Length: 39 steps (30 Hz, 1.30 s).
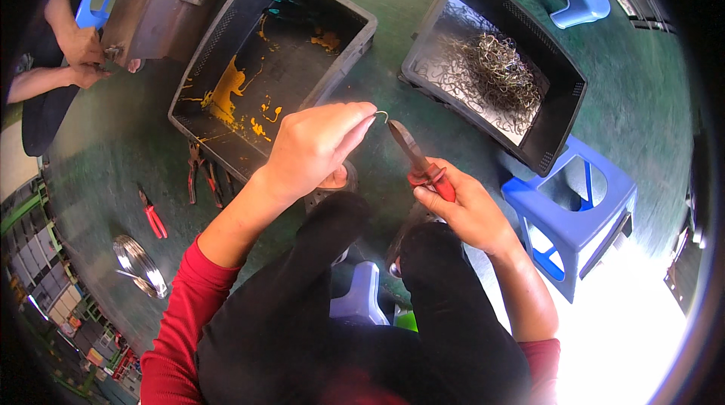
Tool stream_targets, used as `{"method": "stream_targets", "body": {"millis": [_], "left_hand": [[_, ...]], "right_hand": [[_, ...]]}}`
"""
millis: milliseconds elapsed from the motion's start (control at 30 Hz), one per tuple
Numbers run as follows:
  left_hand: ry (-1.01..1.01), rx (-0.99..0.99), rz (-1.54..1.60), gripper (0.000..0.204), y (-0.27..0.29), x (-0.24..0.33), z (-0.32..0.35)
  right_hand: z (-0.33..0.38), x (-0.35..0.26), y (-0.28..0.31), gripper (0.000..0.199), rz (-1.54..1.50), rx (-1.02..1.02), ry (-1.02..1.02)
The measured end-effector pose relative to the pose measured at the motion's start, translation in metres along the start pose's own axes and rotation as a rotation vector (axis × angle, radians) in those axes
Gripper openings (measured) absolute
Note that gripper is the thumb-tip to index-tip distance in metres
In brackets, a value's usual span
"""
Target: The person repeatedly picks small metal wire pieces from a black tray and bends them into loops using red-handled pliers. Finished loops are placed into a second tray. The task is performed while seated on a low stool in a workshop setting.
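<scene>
My left hand (317, 137) is closed, its thumb and fingertips pinching a small bent wire hook (384, 113). The curved end of the hook sticks out to the right of the fingertips. My right hand (470, 212) is wrapped round the red handles of a pair of pliers (409, 146). The dark metal jaws point up and left, and their tip lies just beside the hook. Whether the jaws touch the wire I cannot tell. Both hands are above my knees, in front of two black crates.
The left black crate (343, 54) has orange stains inside. Several wire hooks (502, 72) fill the right crate (563, 122). Blue stools (581, 201) stand at right. Red-handled pliers (153, 216) and a wire coil (140, 265) lie left. Another person's hands (83, 57) work at far left.
</scene>
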<state>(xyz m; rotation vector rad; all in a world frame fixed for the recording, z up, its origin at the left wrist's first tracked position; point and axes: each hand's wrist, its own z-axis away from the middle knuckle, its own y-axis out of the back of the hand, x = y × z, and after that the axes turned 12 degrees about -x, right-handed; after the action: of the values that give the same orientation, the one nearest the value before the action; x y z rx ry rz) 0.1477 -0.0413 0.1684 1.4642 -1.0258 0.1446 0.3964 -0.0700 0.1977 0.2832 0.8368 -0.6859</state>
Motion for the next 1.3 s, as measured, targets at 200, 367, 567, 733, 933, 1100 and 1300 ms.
{"method": "stream_targets", "body": {"millis": [200,367,567,733,933,1100,1300], "left_hand": [[0.012,-0.092,-0.043,0.019,-0.001,0.003,0.005],[-0.007,-0.085,0.001,0.019,0.0,0.005,0.001],[0.428,-0.245,0.497,0.036,0.013,0.004,0.006],[0.598,-0.458,0.738,0.045,0.014,0.006,0.011],[0.715,-0.419,0.83,0.049,0.004,0.005,0.013],[0.809,-0.404,0.976,0.053,-0.004,0.004,0.016],[0.847,-0.387,1.138,0.054,-0.006,0.006,0.017]], "right_hand": [[0.001,0.001,0.002,0.045,0.033,0.0,-0.025],[0.0,0.001,0.001,0.042,0.029,0.013,-0.021],[0.001,-0.002,0.003,0.031,0.021,-0.01,-0.101],[0.001,-0.006,0.004,0.033,0.081,-0.025,-0.134],[0.001,-0.004,-0.004,0.027,0.356,0.208,-0.008],[0.0,0.004,-0.007,0.031,0.519,0.328,-0.003],[-0.005,0.015,-0.01,0.049,0.729,0.415,0.017]]}}
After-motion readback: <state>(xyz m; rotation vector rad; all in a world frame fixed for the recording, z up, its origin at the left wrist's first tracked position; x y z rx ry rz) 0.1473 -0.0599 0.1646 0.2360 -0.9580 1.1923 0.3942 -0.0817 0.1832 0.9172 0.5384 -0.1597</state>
